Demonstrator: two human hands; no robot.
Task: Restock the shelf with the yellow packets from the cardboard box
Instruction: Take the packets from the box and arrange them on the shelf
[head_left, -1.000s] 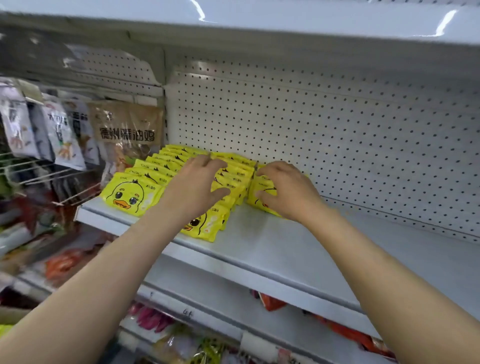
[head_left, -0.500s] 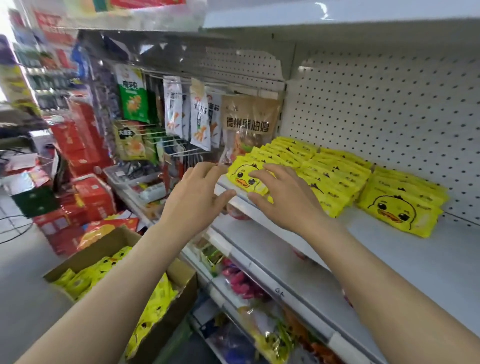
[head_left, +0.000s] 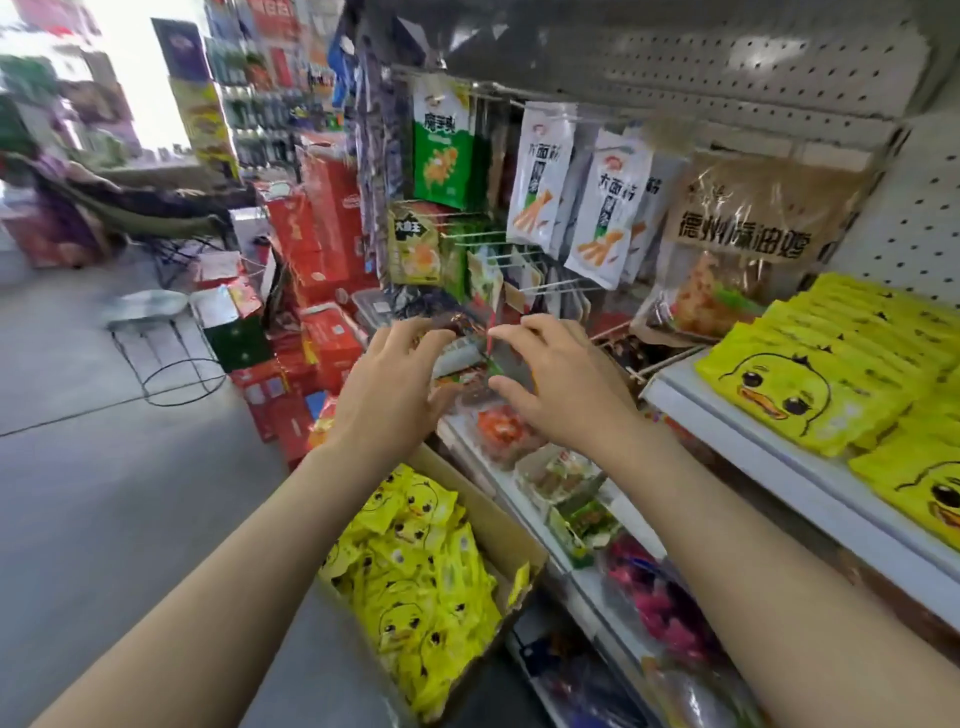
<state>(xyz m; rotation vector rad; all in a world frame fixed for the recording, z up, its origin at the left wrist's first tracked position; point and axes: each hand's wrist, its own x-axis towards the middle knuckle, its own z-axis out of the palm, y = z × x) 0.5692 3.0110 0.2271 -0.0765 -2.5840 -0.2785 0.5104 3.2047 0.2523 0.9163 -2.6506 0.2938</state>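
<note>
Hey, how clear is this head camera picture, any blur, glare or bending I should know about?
Head view: the far left aisle is smeared by motion blur and blown out by bright light; the hanging snack bags look soft; wide-angle bending curves the shelf; the cardboard box, yellow packets and both empty hands, left hand and right hand, read clearly.

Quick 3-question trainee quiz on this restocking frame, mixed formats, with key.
1. True or false: the left hand holds a yellow packet.
2. Where is the box relative to the shelf? A) on it B) on the floor, below and left of it C) behind it
3. Fill in: the packets on the shelf show a cartoon ____ face.

Key:
1. False. Both it and the right hand are open and empty.
2. B
3. duck
</note>
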